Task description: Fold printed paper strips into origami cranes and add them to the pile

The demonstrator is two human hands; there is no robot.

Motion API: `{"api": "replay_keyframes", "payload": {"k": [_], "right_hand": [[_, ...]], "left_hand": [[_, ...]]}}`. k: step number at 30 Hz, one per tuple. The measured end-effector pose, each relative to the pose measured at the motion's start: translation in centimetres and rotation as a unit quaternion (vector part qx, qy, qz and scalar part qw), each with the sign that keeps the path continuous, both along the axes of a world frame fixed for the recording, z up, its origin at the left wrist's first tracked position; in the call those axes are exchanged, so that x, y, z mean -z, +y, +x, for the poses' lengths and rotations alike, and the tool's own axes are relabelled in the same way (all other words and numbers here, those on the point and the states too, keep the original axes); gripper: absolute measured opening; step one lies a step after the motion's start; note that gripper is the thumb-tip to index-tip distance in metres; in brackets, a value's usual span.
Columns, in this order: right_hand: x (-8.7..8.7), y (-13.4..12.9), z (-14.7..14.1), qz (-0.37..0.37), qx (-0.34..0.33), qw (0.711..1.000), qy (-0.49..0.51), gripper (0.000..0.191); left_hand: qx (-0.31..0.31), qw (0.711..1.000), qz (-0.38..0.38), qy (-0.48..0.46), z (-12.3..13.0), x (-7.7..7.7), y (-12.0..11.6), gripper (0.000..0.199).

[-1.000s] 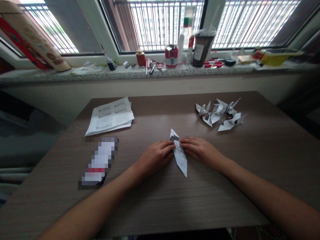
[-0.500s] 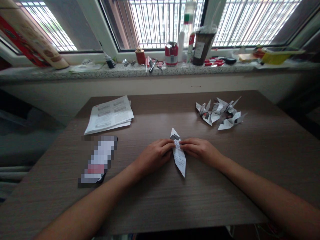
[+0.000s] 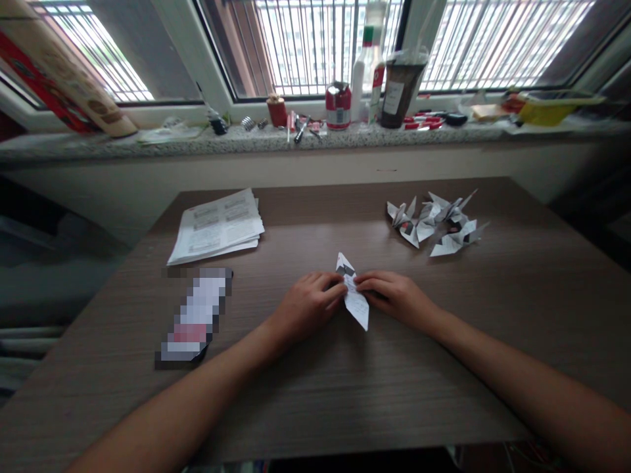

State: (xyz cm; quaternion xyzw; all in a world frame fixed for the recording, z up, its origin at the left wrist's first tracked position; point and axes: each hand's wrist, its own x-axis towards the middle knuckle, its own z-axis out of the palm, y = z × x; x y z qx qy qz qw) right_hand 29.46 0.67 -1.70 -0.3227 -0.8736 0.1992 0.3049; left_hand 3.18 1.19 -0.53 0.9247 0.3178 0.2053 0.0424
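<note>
Between my two hands, over the middle of the wooden table [image 3: 305,407], is a narrow, diamond-shaped piece of folded printed paper [image 3: 355,306]. My left hand [image 3: 313,301] pinches its left edge with thumb and fingers. On the opposite edge, the fingers of my right hand [image 3: 394,292] are closed on the paper too. The paper's near point tilts up towards me, while its far tip points to the window. Fingertips cover part of its middle. Several folded paper cranes [image 3: 436,220] lie grouped beyond my right hand.
A stack of printed sheets [image 3: 217,226] lies at the back left, with a blurred-out phone [image 3: 194,318] nearer me. On the stone windowsill [image 3: 182,146] stand a red can [image 3: 338,108], a dark drink cup [image 3: 400,92], a bottle [image 3: 363,72], a yellow container [image 3: 547,112] and small tools.
The near point of the folded paper has lifted and looks shorter than before. My left thumb has shifted slightly onto the paper; both hands otherwise keep their places.
</note>
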Motion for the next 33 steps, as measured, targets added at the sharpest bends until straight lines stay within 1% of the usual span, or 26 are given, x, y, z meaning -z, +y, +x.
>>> {"api": "replay_keyframes", "payload": {"k": [2,5,9,12,18,21,25,28,31,33], "right_hand": [[0.05,-0.03,-0.02,0.012,-0.008,1.0,-0.016,0.02],[0.07,-0.12,-0.06,0.021,-0.002,0.999,-0.026,0.019],[0.01,-0.25,-0.12,0.015,0.008,1.0,-0.021,0.016],[-0.07,-0.3,-0.26,0.006,0.004,1.0,-0.016,0.015],[-0.05,-0.14,-0.7,-0.015,0.028,0.999,-0.006,0.01],[-0.05,-0.03,-0.7,-0.023,0.025,0.999,-0.003,0.009],[-0.1,0.06,-0.63,-0.038,0.028,0.999,0.0,0.009],[0.04,0.07,-0.68,-0.049,0.055,0.997,0.001,0.003],[0.26,0.02,-0.8,-0.064,0.097,0.993,0.006,0.009],[0.31,-0.02,-0.88,-0.07,0.11,0.991,0.01,0.011]], "left_hand": [[-0.002,1.0,0.002,-0.008,0.02,0.06,0.03,0.013],[0.0,1.0,-0.001,-0.007,0.04,-0.06,-0.04,0.013],[0.0,1.0,-0.014,0.007,0.09,-0.16,-0.21,0.018],[-0.008,1.0,-0.024,-0.006,0.18,0.06,-0.18,0.014],[-0.019,0.996,-0.072,-0.056,0.39,0.54,0.08,0.011],[-0.022,0.993,-0.097,-0.071,0.44,0.48,0.12,0.012],[-0.035,0.987,-0.125,-0.093,0.57,0.32,0.14,0.009],[-0.048,0.983,-0.137,-0.11,0.72,0.28,0.19,0.006],[-0.075,0.978,-0.152,-0.122,0.84,0.21,0.2,0.01],[-0.086,0.976,-0.158,-0.12,0.87,0.13,0.16,0.012]]}}
